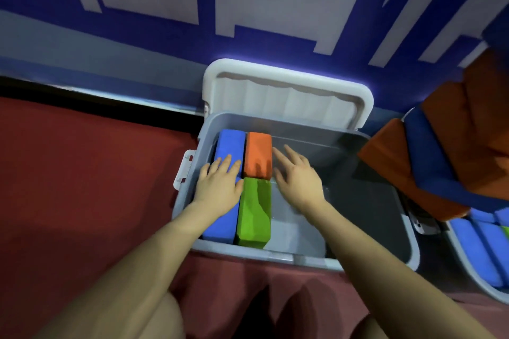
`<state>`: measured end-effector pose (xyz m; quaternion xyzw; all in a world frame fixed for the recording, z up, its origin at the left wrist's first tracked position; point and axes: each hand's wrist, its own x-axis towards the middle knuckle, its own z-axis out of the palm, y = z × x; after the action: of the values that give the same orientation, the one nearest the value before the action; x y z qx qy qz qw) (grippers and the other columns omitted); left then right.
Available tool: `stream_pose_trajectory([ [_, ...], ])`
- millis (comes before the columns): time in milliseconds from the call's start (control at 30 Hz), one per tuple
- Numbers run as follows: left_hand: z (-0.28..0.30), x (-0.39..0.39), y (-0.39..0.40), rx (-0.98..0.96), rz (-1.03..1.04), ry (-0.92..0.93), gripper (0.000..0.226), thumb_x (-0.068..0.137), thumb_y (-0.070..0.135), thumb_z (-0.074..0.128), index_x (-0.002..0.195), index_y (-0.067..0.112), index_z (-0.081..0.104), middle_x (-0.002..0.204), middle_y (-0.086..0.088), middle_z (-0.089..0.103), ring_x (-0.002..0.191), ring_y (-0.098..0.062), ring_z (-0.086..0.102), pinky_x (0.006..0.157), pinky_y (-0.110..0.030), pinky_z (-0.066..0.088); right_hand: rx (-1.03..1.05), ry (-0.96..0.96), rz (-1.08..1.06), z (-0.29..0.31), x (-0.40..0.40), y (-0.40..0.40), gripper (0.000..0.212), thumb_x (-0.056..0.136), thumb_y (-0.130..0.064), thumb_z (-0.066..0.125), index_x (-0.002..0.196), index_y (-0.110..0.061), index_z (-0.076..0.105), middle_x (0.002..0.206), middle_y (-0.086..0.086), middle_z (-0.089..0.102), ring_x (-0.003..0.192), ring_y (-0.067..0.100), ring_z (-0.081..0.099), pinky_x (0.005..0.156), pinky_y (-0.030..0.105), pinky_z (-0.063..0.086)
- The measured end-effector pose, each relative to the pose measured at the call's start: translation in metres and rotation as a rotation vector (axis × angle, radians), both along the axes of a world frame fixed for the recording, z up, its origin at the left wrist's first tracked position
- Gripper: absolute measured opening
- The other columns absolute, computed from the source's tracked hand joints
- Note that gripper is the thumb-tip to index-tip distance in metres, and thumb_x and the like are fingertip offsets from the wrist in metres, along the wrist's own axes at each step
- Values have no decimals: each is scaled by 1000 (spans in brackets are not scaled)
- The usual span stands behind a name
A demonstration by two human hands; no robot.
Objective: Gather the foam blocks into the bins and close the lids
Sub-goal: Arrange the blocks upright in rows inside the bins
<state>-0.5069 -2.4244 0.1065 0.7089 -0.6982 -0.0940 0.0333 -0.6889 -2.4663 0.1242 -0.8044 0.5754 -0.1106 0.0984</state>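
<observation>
A grey bin (297, 257) stands on the red floor with its white lid (289, 91) tipped open against the wall. Inside, at the left, lie a long blue foam block (230, 143), an orange block (258, 153) and a green block (254, 212). My left hand (219, 183) rests flat on the blue block with straight fingers. My right hand (296, 173) lies inside the bin just right of the orange block, fingers straight, touching its side. The right half of the bin holds no blocks.
A pile of large orange and blue foam pieces (451, 146) leans at the right, overhanging the bin's right edge. A second grey bin (468, 267) with blue blocks sits at the lower right. Behind is a blue and white patterned wall (165, 8).
</observation>
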Motion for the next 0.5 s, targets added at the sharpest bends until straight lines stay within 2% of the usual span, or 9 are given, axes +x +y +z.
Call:
stream_pose_trajectory([
  [100,42,-12,-7,-103,-48,28,54,100,40,32,150,20,25,159,-4,18,144,-21,20,114,-36,12,-143,-2,11,47,-25,4,54,94,-25,52,147,-25,38,155,6,31,140,29,30,107,41,34],
  [233,115,-38,-23,-267,-141,75,59,94,41,27,148,18,30,157,-5,23,141,-23,26,112,-35,15,-331,-5,-34,114,-55,4,52,96,-24,52,146,-24,39,155,5,33,143,26,28,110,42,32],
  [333,163,-63,-35,-371,-245,103,55,100,39,36,150,19,25,159,-4,17,143,-20,20,112,-33,9,-552,-44,-39,161,-77,11,48,94,-22,58,141,-20,47,149,7,42,139,30,35,108,44,35],
  [500,237,-120,-46,-512,-444,143,63,99,44,38,153,22,12,161,0,8,146,-18,10,115,-35,7,-886,21,-66,233,-124,31,47,93,-26,49,138,-16,51,146,8,46,138,27,34,110,33,25],
])
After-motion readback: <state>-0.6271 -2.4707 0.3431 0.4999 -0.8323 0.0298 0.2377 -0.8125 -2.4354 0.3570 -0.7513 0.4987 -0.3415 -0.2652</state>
